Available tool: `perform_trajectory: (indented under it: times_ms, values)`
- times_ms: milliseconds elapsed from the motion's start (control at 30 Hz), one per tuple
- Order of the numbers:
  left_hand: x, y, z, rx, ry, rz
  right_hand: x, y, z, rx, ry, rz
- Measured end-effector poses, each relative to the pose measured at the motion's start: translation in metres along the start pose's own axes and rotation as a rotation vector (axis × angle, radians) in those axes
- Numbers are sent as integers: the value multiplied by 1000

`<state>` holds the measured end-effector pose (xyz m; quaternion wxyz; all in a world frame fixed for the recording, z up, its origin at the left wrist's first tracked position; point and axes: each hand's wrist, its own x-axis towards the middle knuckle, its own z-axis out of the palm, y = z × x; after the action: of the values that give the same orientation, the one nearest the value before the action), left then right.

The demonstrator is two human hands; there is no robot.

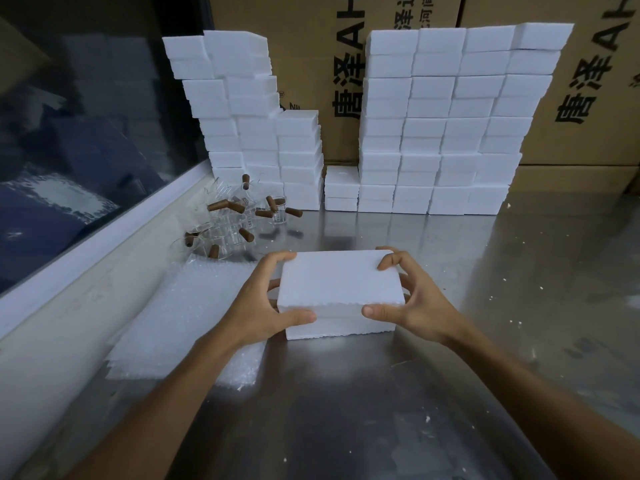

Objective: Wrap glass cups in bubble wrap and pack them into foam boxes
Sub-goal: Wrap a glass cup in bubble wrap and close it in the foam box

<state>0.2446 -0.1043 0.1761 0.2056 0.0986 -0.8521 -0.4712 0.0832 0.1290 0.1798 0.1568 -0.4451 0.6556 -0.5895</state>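
A white foam box (341, 285) sits on the steel table (450, 393) in front of me, its lid on top. My left hand (258, 303) grips its left end, thumb on the front face and fingers curled over the far top edge. My right hand (415, 299) grips the right end the same way. A stack of bubble wrap sheets (180, 317) lies flat to the left of the box, partly under my left forearm. Several clear glass cups with brown wooden handles (235, 216) lie in a loose heap behind the wrap.
Tall stacks of white foam boxes stand at the back left (242, 119) and back right (457, 119), against brown cardboard cartons (588, 98). A dark window (86, 133) and its white sill (69, 306) run along the left. Foam crumbs dot the table at right.
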Motion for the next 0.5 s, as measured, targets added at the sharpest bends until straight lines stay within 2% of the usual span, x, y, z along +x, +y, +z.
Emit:
perform_trajectory:
  times_ms: [233, 500]
  values:
    - [-2, 3, 2, 149, -4, 125, 2, 9, -11, 6, -111, 86]
    - [10, 1, -3, 183, -34, -37, 20, 6, -21, -142, -168, 183]
